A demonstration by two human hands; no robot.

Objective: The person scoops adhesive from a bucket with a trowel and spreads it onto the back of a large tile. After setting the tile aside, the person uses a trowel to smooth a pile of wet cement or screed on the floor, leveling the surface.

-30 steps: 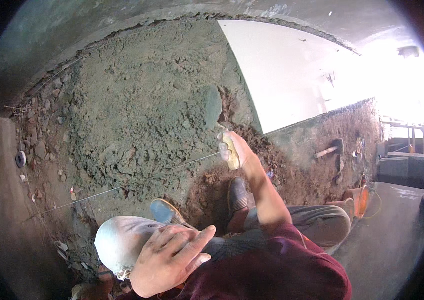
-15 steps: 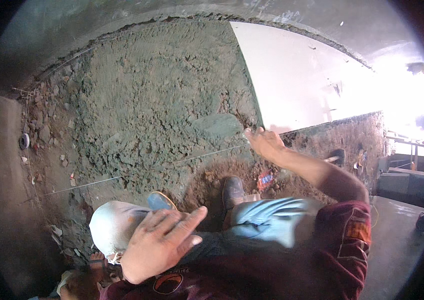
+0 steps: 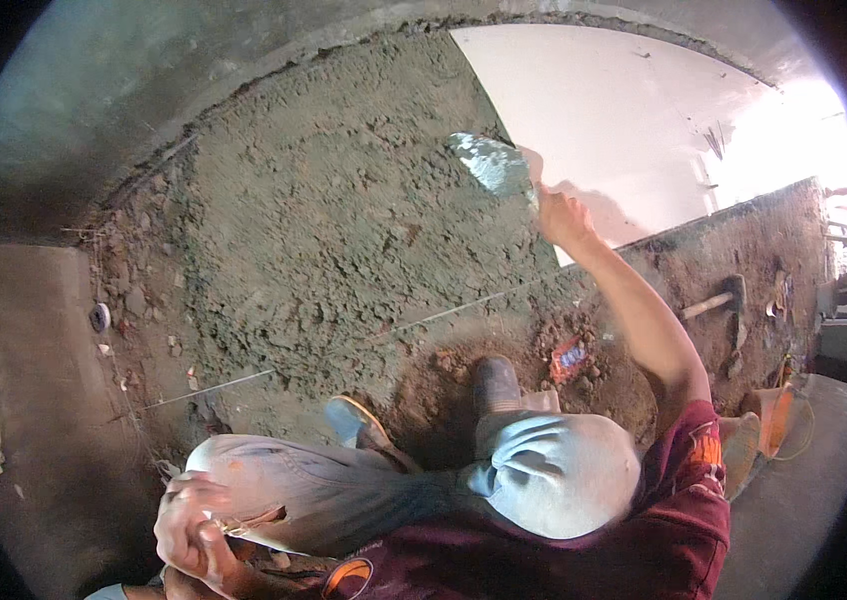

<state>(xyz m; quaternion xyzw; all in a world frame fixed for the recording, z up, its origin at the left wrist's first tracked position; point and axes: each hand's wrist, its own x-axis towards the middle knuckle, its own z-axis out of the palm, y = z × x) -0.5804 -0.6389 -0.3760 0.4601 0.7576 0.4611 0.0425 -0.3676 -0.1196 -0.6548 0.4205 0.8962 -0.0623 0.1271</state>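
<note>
Trowel (image 3: pixel 491 163), thin metal blade of rounded leaf shape with a bright, smeared face, located at the right edge of the mortar (image 3: pixel 314 190), about midway along the left edge of the slab (image 3: pixel 634 130); whether the blade touches the mortar cannot be told. Right hand (image 3: pixel 566 218): fingers closed around the trowel's handle, which is mostly hidden, the fist overlapping the slab's left edge above its lower left corner. Left hand (image 3: pixel 189 530): fingers loosely curled beside the left knee, close to a frayed tear in the trousers (image 3: pixel 324 495); whether it holds anything cannot be told. Mortar: grey-green and granular, smoother toward its upper edge, lumpy toward its lower edge. Slab: flat, white and smooth, straight along its left edge, with a few dark marks toward its right end. String (image 3: pixel 444 313): pale and straight, slanting across the mortar's lower part. Soil (image 3: pixel 434 385): brown and crumbly, along the mortar's lower edge, bearing a red packet (image 3: pixel 569 357) with pale print too small to read. Hammer (image 3: pixel 712 304): pale handle and dark, blocky head, lying beyond the slab's lower edge. Rubble (image 3: pixel 139 270): angular stones along the mortar's left edge, with a pale ring (image 3: pixel 100 317), dark at its centre, near the wall. Shirt (image 3: pixel 584 545): dark red cloth, with a rounded orange emblem at the front and an orange patch on the right sleeve.
</note>
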